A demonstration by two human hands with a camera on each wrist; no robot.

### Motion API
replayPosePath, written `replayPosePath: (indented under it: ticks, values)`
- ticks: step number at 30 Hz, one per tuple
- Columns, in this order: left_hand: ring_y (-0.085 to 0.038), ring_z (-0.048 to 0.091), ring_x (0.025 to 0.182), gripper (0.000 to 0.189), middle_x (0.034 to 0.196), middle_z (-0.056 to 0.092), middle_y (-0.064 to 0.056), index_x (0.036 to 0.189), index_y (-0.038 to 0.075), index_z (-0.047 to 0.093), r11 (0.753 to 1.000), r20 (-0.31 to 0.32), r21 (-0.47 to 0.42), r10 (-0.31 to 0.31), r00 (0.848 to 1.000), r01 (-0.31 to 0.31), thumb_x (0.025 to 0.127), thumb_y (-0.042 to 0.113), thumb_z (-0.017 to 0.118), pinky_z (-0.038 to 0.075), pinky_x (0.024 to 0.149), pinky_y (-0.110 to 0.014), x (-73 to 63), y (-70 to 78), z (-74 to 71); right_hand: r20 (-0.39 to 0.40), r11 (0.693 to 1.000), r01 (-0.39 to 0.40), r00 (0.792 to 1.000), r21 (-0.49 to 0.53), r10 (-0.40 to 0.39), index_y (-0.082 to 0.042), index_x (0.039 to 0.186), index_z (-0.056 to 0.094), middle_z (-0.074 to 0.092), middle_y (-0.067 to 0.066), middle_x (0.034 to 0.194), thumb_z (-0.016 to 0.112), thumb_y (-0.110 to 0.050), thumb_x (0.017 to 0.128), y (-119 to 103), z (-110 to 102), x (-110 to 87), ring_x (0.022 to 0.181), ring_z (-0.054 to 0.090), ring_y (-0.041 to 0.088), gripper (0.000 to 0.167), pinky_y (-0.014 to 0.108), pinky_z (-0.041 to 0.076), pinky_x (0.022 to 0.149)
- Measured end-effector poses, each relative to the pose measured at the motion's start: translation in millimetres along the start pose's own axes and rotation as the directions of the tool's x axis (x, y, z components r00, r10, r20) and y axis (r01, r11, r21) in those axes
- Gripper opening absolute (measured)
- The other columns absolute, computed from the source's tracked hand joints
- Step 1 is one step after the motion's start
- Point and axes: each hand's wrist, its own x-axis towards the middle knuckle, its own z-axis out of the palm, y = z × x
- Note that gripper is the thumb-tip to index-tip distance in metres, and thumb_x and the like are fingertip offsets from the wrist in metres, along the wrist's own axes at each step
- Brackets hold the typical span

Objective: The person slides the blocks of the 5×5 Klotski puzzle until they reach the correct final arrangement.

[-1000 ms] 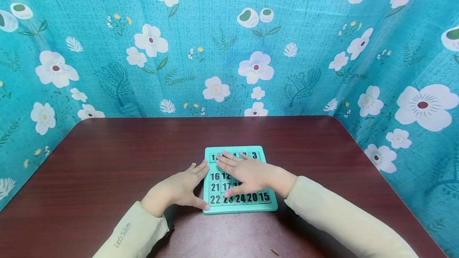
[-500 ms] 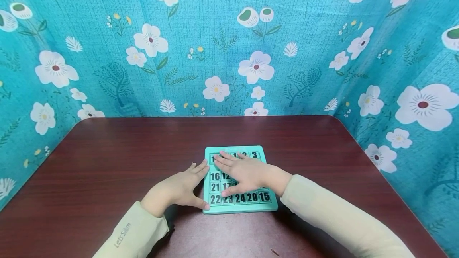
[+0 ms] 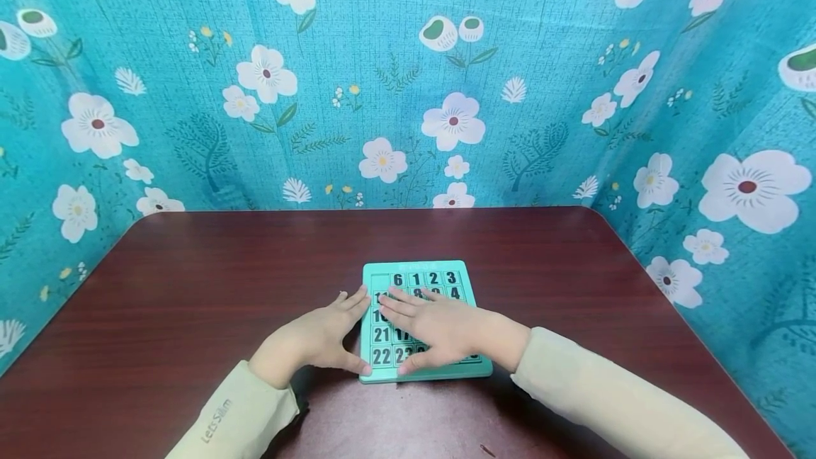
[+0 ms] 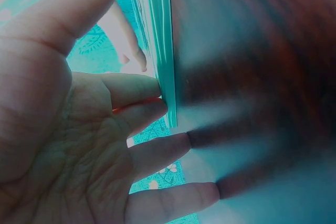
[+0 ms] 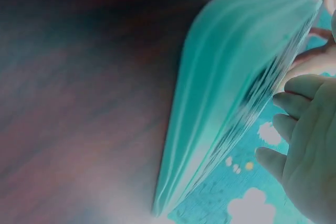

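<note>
A turquoise number slide puzzle [image 3: 430, 375] lies flat on the dark wooden table, its tiles printed with black numbers. The top-left cell of its grid is a gap. My left hand [image 3: 319, 335] touches the puzzle's left side, thumb at the near corner and fingertips farther up; the left wrist view shows those fingers [image 4: 157, 150] nearly straight. Over the tiles my right hand [image 3: 443, 324] is spread, fingertips near the 11 tile and thumb by the near rim. It covers many middle and lower tiles. Whether its fingertips press on a tile cannot be told.
A reddish-brown table [image 3: 255, 253] extends around the puzzle. Behind it and along both sides hangs a blue flowered curtain [image 3: 357, 91]. A small dark mark [image 3: 487, 450] shows near the table's front.
The right hand has moved slightly toward the near side. The 11 tile has slid from the top-left cell to the cell below, leaving the gap above it. The left hand stays put.
</note>
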Motion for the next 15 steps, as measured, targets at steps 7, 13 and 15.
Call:
replayPosePath:
  ticks: [7,13,15]
  values:
    - [-0.036,0.017,0.154,0.110,0.167,0.017,-0.006,0.157,0.006,0.028,1.000,-0.011,-0.003,-0.001,1.000,0.001,0.072,0.048,0.086,0.033,0.117,-0.053,0.4,-0.6,0.9,-0.039,0.995,-0.072,0.996,0.066,0.075,-0.013,0.160,0.016,0.010,0.000,0.169,0.046,-0.067,0.095,23.0,-2.2,-5.9,0.157,0.003,0.021,0.090,0.058,0.017,0.122]
    - [-0.037,0.017,0.154,0.111,0.167,0.017,-0.007,0.157,0.006,0.028,1.000,-0.018,-0.005,0.001,1.000,-0.001,0.072,0.047,0.087,0.033,0.117,-0.052,-0.1,-0.3,0.8,-0.033,0.988,-0.123,0.991,0.090,0.126,-0.014,0.160,0.015,0.008,-0.001,0.169,0.045,-0.068,0.095,37.4,-3.3,-7.6,0.157,0.001,0.021,0.091,0.062,0.017,0.120]
    - [-0.037,0.017,0.154,0.111,0.167,0.017,-0.007,0.157,0.006,0.028,1.000,-0.017,-0.008,0.002,1.000,-0.002,0.072,0.047,0.087,0.033,0.117,-0.053,0.0,-0.2,1.1,-0.030,0.988,-0.126,0.991,0.087,0.129,-0.014,0.161,0.015,0.007,-0.001,0.169,0.044,-0.069,0.095,39.3,-3.0,-6.4,0.157,0.000,0.021,0.090,0.062,0.017,0.120]
